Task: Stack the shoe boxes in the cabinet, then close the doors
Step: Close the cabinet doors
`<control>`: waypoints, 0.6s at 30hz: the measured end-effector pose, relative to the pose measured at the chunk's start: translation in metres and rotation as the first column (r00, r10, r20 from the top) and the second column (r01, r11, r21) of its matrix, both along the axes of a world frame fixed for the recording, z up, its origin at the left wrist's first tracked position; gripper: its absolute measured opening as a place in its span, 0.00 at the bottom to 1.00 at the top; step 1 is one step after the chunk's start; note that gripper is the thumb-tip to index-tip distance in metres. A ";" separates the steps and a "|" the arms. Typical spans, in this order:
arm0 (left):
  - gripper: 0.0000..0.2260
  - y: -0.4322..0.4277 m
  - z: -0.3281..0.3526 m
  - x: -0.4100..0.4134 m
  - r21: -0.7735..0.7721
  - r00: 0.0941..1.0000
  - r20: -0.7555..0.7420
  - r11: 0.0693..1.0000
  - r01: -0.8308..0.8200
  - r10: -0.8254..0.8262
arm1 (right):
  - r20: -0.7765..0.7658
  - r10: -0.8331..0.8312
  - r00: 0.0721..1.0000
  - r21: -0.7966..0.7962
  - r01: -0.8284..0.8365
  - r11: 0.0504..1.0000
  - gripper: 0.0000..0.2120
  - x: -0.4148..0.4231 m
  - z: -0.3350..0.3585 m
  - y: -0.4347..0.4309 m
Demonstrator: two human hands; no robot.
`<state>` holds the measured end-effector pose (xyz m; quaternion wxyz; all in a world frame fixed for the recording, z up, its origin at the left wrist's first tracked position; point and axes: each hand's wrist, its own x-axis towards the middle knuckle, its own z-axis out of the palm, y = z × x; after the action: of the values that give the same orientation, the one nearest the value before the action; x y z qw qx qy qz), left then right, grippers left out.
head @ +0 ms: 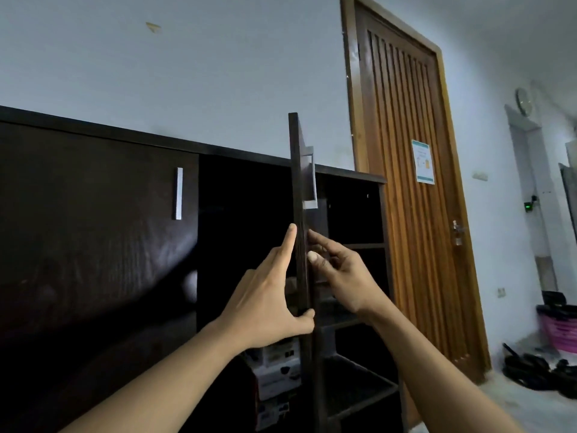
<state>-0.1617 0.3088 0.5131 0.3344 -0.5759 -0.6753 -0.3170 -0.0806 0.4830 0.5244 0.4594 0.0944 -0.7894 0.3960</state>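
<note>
The dark brown cabinet point(93, 214) has its left door shut and its right door point(299, 189) swung out, edge-on to me. My left hand point(268, 301) lies with straight fingers along the door's left face, and its thumb hooks round the front edge. My right hand point(340, 273) touches the door's right face with loosely bent fingers, thumb by the edge, below the silver handle point(310, 179). Stacked shoe boxes point(278, 376) show low inside the open compartment, partly hidden by my left arm and the door.
Dark shelves point(356, 320) fill the cabinet's right section. A wooden room door point(406, 182) stands shut just right of the cabinet. Shoes point(537, 370) and a pink basket point(562, 329) lie on the floor at far right.
</note>
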 end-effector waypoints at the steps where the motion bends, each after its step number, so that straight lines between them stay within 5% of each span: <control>1: 0.59 -0.011 0.000 -0.009 -0.002 0.999 0.007 0.999 -0.038 0.038 | 0.006 -0.021 1.000 0.028 0.021 0.999 0.25 -0.013 -0.003 -0.007; 6: 0.56 -0.056 0.003 -0.061 -0.058 0.962 -0.025 0.960 -0.273 0.272 | 0.003 -0.164 0.986 0.203 0.160 0.966 0.35 -0.086 -0.024 -0.033; 18: 0.44 -0.063 -0.009 -0.159 -0.016 0.793 -0.076 0.794 -0.607 0.604 | 0.160 -0.375 0.913 0.267 0.326 0.907 0.48 -0.161 -0.071 -0.034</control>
<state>-0.3209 0.2463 0.5040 0.4292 -0.3464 -0.8186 -0.1604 -0.2418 0.4485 0.4533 0.4241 -0.0380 -0.8781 0.2182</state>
